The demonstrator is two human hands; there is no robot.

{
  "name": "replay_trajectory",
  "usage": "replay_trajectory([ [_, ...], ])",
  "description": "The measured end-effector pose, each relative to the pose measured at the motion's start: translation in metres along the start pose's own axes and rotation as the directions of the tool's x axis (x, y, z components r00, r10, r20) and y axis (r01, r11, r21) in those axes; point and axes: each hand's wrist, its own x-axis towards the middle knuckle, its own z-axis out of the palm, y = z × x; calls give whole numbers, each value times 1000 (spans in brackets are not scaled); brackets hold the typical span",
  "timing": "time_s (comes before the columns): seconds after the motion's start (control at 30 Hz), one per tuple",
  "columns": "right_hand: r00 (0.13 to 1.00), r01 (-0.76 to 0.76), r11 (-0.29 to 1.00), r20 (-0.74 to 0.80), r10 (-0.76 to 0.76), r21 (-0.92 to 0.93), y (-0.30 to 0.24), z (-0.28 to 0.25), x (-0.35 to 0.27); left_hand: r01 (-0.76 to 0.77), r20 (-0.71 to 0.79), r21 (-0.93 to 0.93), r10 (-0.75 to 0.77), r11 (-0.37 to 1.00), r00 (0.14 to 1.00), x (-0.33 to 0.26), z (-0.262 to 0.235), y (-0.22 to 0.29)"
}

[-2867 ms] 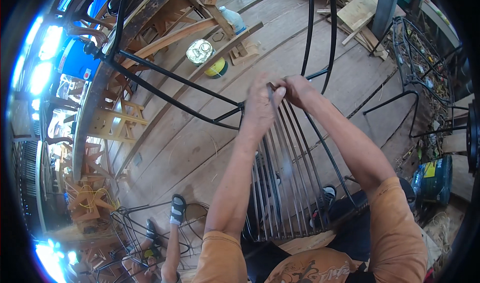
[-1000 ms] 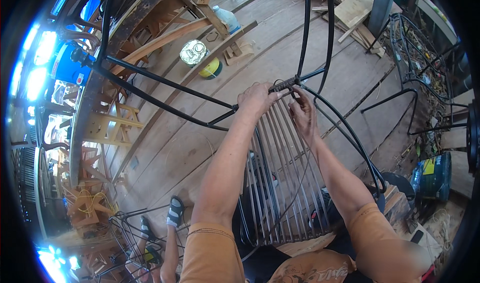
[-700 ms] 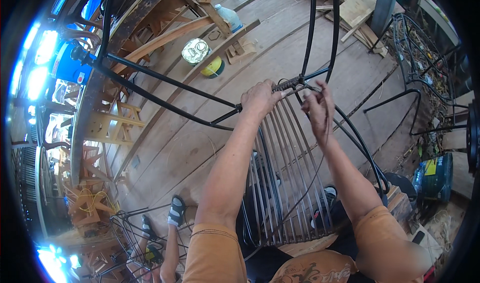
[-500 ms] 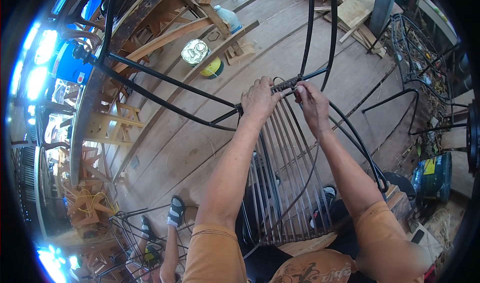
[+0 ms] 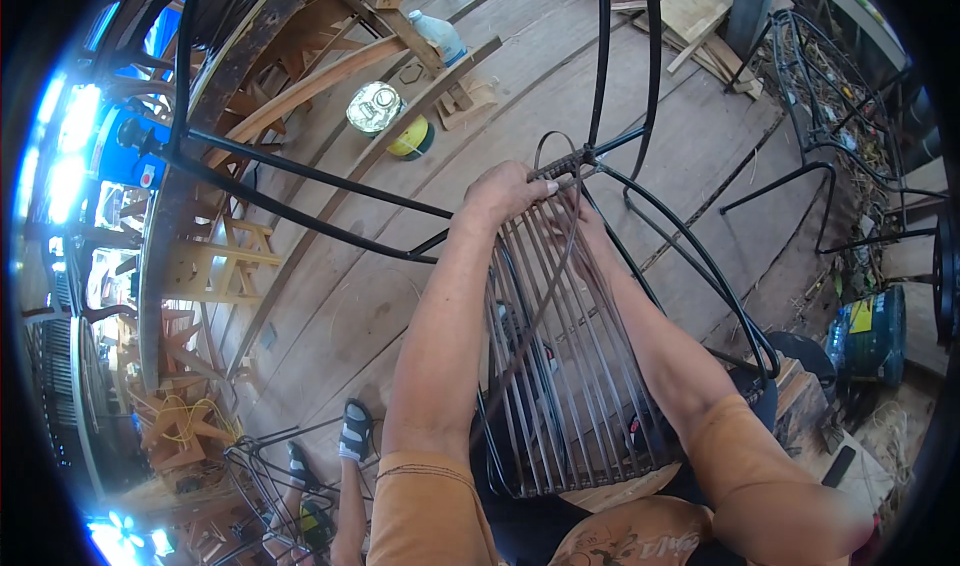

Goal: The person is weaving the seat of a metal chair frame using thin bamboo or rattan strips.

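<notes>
The woven strands [image 5: 575, 356] run in a tight row from the person's lap up to the top bar of a black metal frame [image 5: 690, 256], which stands on the wooden floor [image 5: 380, 296] in front of the person. The strands look thin, light and smooth, so I judge that they bend easily and may slip; the frame looks stiff and heavy. A good place to hold is near the top bar, where the strands meet. The left hand [image 5: 505, 194] is closed over the strand ends at that bar. The right hand [image 5: 588, 224] is behind the strands, and I cannot tell if it grips. A loose strand loop [image 5: 553, 146] rises above the bar. Further away, a yellow tin [image 5: 400, 126] with a shiny lid and a white plastic bottle [image 5: 437, 36] stand on the floor; what they contain is not visible.
</notes>
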Motion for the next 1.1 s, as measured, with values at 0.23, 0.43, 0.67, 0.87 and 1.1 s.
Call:
replay_trajectory([
  [0.23,976,170,938,78,-202,303,22,-10,45,-98,63,-76,102,992,993,12,4,3],
  [0.43,969,244,967,43,-242,-70,41,-14,51,-67,-18,-33,67,997,998,9,6,-6],
  [0.67,997,36,792,81,17,-609,44,-24,66,67,19,83,-69,994,997,0,1,-2],
  [0.87,976,215,896,103,-190,-389,83,-46,83,71,-43,149,-65,986,997,-12,-7,11],
  [1.1,994,-86,883,15,105,-460,19,-33,19,-234,-128,-162,215,959,968,11,8,-6],
])
